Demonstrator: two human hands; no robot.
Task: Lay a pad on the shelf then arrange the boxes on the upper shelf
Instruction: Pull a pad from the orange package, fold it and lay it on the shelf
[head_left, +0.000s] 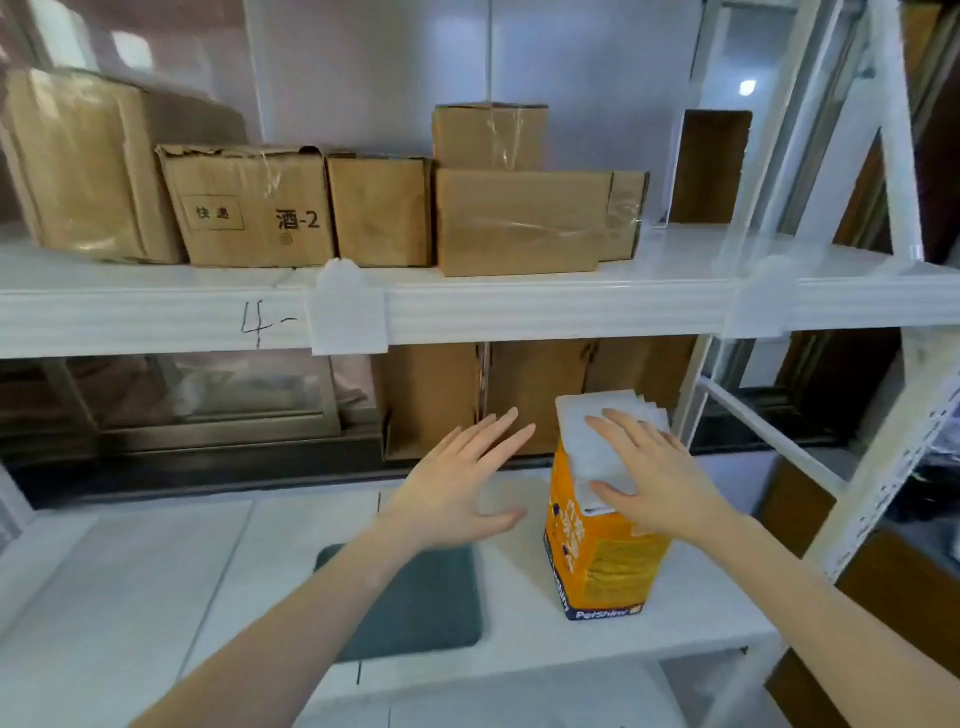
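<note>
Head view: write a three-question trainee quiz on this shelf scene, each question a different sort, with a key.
1. True or false: the right hand rests on the white pads sticking out of the orange pack.
2. Multiple choice: the small box on the upper shelf sits (A) on top of the wide taped box, (B) on the lower shelf, (C) in the left hand.
3. Fill in: the left hand hovers above a dark ____ mat.

Key: 1 true; 2 A; 3 green.
</note>
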